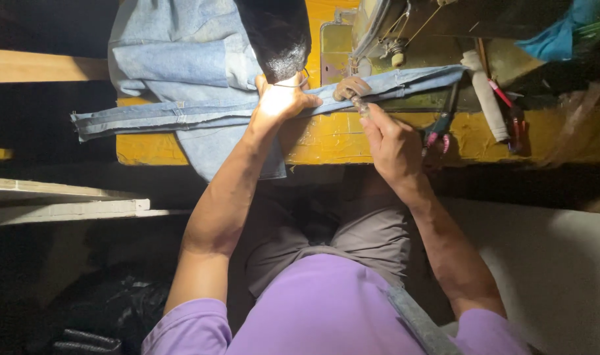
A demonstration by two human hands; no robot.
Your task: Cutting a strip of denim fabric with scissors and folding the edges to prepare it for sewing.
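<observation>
A long folded strip of blue denim (181,117) runs across the yellow table (326,141) and under the sewing machine (405,33). My left hand (281,102) lies flat on the strip, pressing it down just left of the machine, brightly lit. My right hand (389,141) pinches a small slender tool (359,104) against the denim edge next to the presser area. A larger piece of blue denim (181,52) lies behind the strip, and part of it hangs over the table's front edge.
A dark fuzzy cloth (277,33) lies on the denim behind my left hand. Scissors with red and blue handles (438,128), a white roll (485,95) and a red tool (510,112) lie right of the machine. Wooden boards (63,200) sit at the left.
</observation>
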